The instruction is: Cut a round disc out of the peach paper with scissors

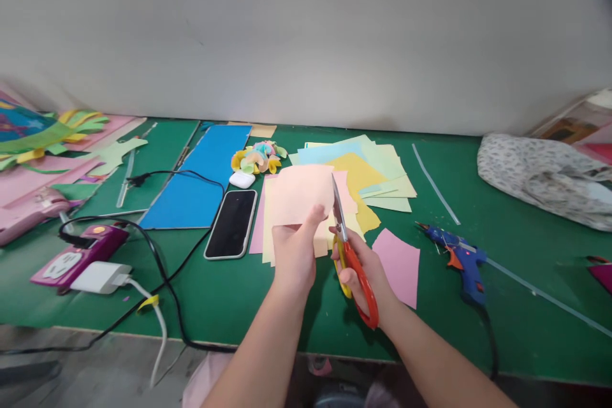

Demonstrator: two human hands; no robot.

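Observation:
My left hand (299, 248) grips a pale peach sheet of paper (303, 191), its thumb on the front near the lower right corner. In my right hand (366, 271) is a pair of scissors (361, 280) with one red and one yellow handle loop. Their blades point up and away, along the right edge of the peach sheet; whether they bite into it I cannot tell. Under and behind my hands lie loose coloured papers (368, 166), yellow, blue, green and cream. A pink paper piece (399, 264) rests just right of my right hand.
A phone (232, 224), a white earbud case (242, 179), curled paper pieces (261, 157) and a blue board (201, 172) lie left. Black cable runs from a purple power strip (90, 252). A blue glue gun (459, 258) and glue stick (435, 183) lie right.

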